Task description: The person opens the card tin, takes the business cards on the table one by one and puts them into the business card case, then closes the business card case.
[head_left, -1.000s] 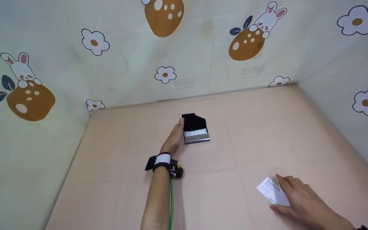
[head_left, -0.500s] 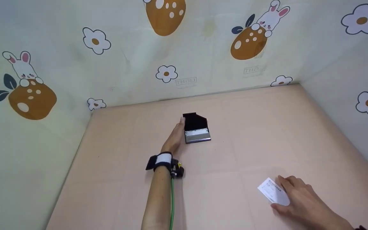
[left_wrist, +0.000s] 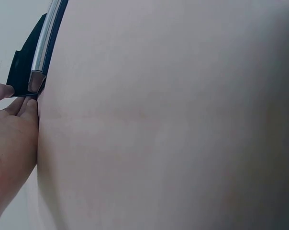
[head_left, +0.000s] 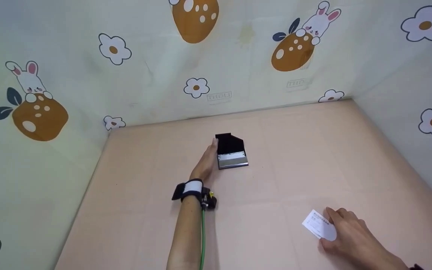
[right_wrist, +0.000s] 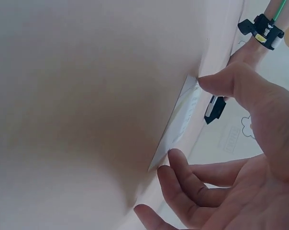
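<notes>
A card case, black with a silver metal band, lies with its lid open near the middle of the table. My left hand holds it by its left edge; in the left wrist view the thumb and fingertips meet at the case's end. At the front right, my right hand grips white printed business cards by their edges. From the right wrist view, the thumb touches one end of the cards and fingertips the other. How many cards there are, I cannot tell.
The pinkish-beige tabletop meets a patterned cloth wall at the back and sides. A strap with a small camera sits on the left wrist, and a green cable runs from it along the forearm.
My right thumb and fingers have drawn slightly closer together around the cards, which have shifted a little. The left hand and card case stay in place.
</notes>
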Demonstrator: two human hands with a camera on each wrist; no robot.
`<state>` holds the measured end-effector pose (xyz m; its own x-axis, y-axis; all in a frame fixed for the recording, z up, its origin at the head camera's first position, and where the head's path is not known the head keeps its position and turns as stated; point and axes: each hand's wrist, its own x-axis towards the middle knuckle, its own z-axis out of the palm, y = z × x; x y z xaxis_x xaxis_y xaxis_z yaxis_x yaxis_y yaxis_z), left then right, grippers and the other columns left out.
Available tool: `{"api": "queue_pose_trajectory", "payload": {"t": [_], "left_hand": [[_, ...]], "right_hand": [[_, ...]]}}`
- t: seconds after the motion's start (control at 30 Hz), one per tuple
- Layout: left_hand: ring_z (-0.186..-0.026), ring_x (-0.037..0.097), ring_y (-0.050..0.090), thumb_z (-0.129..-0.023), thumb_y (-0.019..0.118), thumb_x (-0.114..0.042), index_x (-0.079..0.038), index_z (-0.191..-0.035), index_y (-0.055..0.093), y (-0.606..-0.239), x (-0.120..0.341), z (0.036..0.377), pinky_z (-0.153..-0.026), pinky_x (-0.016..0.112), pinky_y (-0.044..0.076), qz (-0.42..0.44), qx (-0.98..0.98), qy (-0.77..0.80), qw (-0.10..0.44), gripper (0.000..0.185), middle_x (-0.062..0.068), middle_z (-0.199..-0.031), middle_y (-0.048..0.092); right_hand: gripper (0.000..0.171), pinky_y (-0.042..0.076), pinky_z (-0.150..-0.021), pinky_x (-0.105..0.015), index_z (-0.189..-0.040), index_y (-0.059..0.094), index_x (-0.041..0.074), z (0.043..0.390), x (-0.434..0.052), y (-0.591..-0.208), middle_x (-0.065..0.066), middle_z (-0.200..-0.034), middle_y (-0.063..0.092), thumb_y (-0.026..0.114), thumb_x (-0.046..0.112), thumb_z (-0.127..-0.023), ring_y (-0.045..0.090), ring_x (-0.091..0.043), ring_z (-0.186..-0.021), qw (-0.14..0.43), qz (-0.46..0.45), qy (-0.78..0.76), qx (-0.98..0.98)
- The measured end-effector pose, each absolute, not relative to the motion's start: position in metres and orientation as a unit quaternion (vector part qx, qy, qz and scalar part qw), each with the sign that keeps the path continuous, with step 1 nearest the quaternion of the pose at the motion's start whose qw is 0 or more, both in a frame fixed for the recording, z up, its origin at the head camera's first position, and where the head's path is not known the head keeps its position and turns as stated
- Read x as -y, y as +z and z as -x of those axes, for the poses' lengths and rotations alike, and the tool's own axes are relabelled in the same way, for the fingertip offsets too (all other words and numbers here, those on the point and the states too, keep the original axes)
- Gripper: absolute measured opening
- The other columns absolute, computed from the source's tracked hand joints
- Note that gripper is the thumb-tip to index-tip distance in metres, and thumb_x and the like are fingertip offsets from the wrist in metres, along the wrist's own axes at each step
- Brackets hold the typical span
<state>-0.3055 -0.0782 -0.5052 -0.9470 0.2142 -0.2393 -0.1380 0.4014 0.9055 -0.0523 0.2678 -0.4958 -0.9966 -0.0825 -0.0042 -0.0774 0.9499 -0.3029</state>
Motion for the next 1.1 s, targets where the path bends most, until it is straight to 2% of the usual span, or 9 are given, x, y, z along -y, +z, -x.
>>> {"api": "queue_pose_trajectory", "payload": {"t": [0.27,0.5,0.8,0.93,1.1], "left_hand": [[-0.158,0.031,0.01,-0.102,0.012,-0.068,-0.011,-0.162,0.017,-0.507,0.079,0.308,-0.129,0.049,0.007,-0.035,-0.83,0.535,0.153,0.083,0.013,-0.169,0.016],[-0.158,0.031,0.01,-0.102,0.013,-0.068,-0.01,-0.161,0.017,-0.507,0.08,0.308,-0.129,0.049,0.007,-0.037,-0.83,0.536,0.151,0.083,0.013,-0.169,0.017],[-0.157,0.032,0.013,-0.101,0.012,-0.069,-0.009,-0.161,0.018,-0.507,0.08,0.308,-0.129,0.049,0.009,-0.038,-0.835,0.529,0.149,0.085,0.014,-0.168,0.019],[-0.157,0.032,0.013,-0.102,0.012,-0.068,-0.009,-0.161,0.019,-0.507,0.08,0.308,-0.129,0.049,0.009,-0.041,-0.832,0.532,0.149,0.084,0.014,-0.168,0.02],[-0.157,0.031,0.012,-0.102,0.013,-0.068,-0.011,-0.161,0.018,-0.507,0.079,0.309,-0.129,0.049,0.008,-0.038,-0.83,0.535,0.152,0.083,0.012,-0.168,0.019]], "right_hand": [[0.079,0.053,-0.067,-0.033,-0.13,0.055,-0.014,0.049,-0.259,-0.495,-0.016,-0.105,0.06,0.083,0.014,-0.062,0.054,-0.016,-0.081,-0.042,0.077,-0.133,-0.987],[0.087,0.056,-0.066,-0.035,-0.135,0.052,-0.014,0.05,-0.255,-0.495,-0.018,-0.105,0.061,0.086,0.015,-0.061,0.055,-0.017,-0.079,-0.065,0.096,-0.102,-0.988],[0.09,0.055,-0.063,-0.031,-0.132,0.055,-0.012,0.059,-0.257,-0.492,-0.014,-0.1,0.063,0.093,0.019,-0.057,0.055,-0.013,-0.076,-0.163,0.17,-0.053,-0.97],[0.092,0.056,-0.066,-0.032,-0.135,0.053,-0.012,0.065,-0.258,-0.489,-0.016,-0.103,0.064,0.091,0.016,-0.055,0.058,-0.015,-0.08,-0.175,0.194,-0.045,-0.964],[0.095,0.057,-0.064,-0.031,-0.136,0.05,-0.014,0.078,-0.259,-0.484,-0.017,-0.1,0.065,0.086,0.013,-0.052,0.062,-0.017,-0.081,-0.228,0.249,-0.029,-0.941]]}}
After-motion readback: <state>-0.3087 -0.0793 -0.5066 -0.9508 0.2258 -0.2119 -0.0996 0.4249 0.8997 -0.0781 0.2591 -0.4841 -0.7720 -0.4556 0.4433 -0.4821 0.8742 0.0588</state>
